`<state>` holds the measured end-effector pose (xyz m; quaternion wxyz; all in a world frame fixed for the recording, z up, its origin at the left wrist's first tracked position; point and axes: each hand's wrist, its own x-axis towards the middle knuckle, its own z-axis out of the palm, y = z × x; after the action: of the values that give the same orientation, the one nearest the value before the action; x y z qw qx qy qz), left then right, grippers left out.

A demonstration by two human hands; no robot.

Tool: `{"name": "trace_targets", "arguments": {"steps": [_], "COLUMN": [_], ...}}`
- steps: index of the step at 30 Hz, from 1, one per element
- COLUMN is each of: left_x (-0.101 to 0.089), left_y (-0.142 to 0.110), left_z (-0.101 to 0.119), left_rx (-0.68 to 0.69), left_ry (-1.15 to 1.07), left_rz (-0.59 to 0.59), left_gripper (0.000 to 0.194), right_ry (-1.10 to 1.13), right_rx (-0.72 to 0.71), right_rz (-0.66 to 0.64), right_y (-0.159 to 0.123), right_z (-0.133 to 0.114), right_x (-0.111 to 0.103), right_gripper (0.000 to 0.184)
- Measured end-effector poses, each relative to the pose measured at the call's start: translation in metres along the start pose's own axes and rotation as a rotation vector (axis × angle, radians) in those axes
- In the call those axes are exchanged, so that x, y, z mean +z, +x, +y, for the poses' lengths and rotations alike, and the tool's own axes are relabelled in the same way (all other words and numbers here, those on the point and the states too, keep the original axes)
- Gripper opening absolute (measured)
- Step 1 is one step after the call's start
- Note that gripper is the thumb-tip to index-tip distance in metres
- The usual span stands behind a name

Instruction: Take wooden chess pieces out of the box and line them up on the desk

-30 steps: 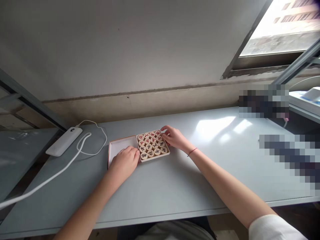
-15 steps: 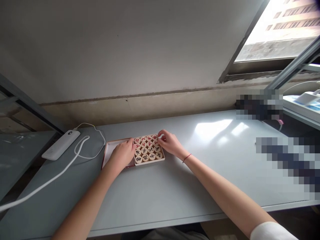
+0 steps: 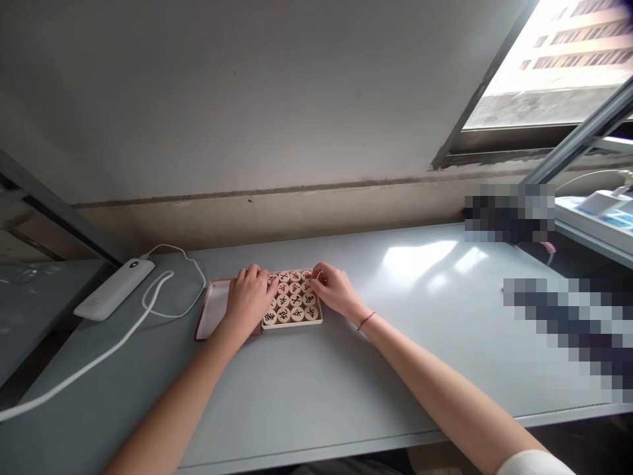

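Left hand: palm down, fingers curled and slightly spread, fingertips over the left edge of the tray; it hides part of the tray, and whether it holds anything cannot be told.
Right hand: palm down, thumb and forefinger drawn narrowly together at the tray's far right corner, on or just above a piece; a grip cannot be told.
Arms: both reach forward from the body and angle inward, forearms bare, wrists low near the counter.
Right wrist: a thin red thread bracelet.
Pieces: round wooden xiangqi pieces packed in rows, red characters toward the far side, black toward the near side.
Tray: a shallow cream box base, lying flat between the hands.
Lid: a white-lined box lid with a dark red rim, lying open-side up, just left of the tray, touching the left hand.
Counter: grey-blue, carrying all of these.
Left of the lid: a white power bank with a looped white cable.
Beyond: a stained wall and, upper right, a bright window.
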<state>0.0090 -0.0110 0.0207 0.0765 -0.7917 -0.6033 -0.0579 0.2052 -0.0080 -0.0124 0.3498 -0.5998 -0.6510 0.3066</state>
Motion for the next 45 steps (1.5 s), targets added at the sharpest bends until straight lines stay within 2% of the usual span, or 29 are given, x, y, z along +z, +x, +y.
{"name": "trace_targets", "arguments": {"steps": [6,8,10,12,14,16,18,20,24,26,29,31,36,41,45], "left_x": [0.005,0.003,-0.002,-0.008,-0.012,-0.014,-0.012,-0.008,0.004,0.009,0.013,0.014,0.016,0.015,0.013], "left_y": [-0.002,-0.005,-0.010,-0.016,-0.022,-0.024,-0.024,-0.020,-0.014,-0.012,-0.012,-0.012,-0.013,-0.015,-0.014], "left_z": [-0.002,-0.001,0.004,0.012,0.020,0.025,0.025,0.019,0.001,-0.005,-0.008,-0.006,0.002,0.005,0.003], "left_rx": [0.024,0.035,0.045,0.059,0.060,0.061,0.060,0.053,-0.037,-0.107,-0.148,-0.144,-0.134,-0.142,-0.159], "left_ry": [-0.173,-0.264,-0.417,-0.625,-0.787,-0.856,-0.853,-0.778,-0.419,-0.266,-0.165,-0.135,-0.122,-0.135,-0.149], "left_rz": [0.162,0.246,0.318,0.328,0.300,0.278,0.270,0.281,0.306,0.284,0.237,0.212,0.167,0.139,0.143], "left_gripper": [0.011,0.009,0.008,0.012,0.013,0.013,0.012,0.015,0.016,0.016,0.019,0.021,0.026,0.028,0.030], "right_ry": [-0.031,-0.067,-0.139,-0.206,-0.242,-0.261,-0.272,-0.284,-0.300,-0.309,-0.369,-0.411,-0.414,-0.432,-0.395], "right_rx": [-0.061,-0.220,-0.485,-0.737,-0.874,-0.907,-0.861,-0.744,-0.477,-0.405,-0.345,-0.351,-0.402,-0.249,-0.223], "right_rz": [0.022,0.091,0.167,0.190,0.181,0.182,0.190,0.206,0.229,0.209,0.144,0.124,0.191,0.070,0.046], "right_y": [0.000,-0.004,-0.009,-0.015,-0.020,-0.020,-0.016,-0.008,0.012,0.018,0.021,0.019,0.009,-0.001,-0.002], "right_z": [0.004,0.000,-0.008,-0.018,-0.026,-0.028,-0.022,-0.010,0.020,0.032,0.039,0.038,0.017,0.003,0.005], "right_x": [0.001,0.000,-0.001,-0.001,0.000,0.001,-0.001,-0.005,-0.018,-0.022,-0.022,-0.019,-0.014,-0.005,0.004], "right_gripper": [0.012,0.019,0.023,0.023,0.022,0.020,0.020,0.022,0.013,0.007,0.006,0.007,0.015,0.020,0.022]}}
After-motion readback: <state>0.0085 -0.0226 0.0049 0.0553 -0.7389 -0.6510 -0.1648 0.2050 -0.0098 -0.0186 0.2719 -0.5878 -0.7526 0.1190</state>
